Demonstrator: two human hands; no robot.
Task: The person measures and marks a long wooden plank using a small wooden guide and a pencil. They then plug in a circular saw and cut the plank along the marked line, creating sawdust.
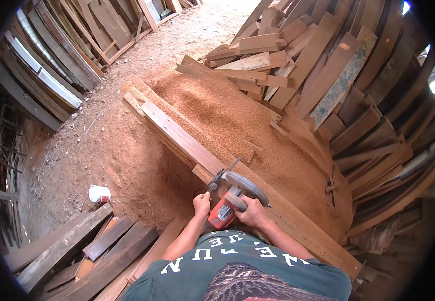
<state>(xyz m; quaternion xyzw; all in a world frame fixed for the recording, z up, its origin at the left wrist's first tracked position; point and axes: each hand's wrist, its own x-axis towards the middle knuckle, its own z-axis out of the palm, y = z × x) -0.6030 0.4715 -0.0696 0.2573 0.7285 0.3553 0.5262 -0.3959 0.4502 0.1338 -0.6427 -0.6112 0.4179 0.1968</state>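
A circular saw [223,210] with a red motor body and a round grey guard rests on a long planed board [182,135], near the board's close end. My right hand [254,213] is wrapped around the saw's rear handle. Just left of the saw, at its front metal part, my left hand [202,204] is closed; what its fingers hold, if anything, is hidden. The board lies lengthwise on a thicker timber beam [307,228] that runs from upper left to lower right. A short wood piece [203,173] juts out beside the board. The blade is hidden.
Sawdust [217,110] is heaped along the beam's right side. Offcuts [257,60] are piled beyond it, with planks [348,75] leaning at the right. More planks [112,241] lie at lower left, near a white bucket [99,194]. Upright boards [51,50] stand at upper left.
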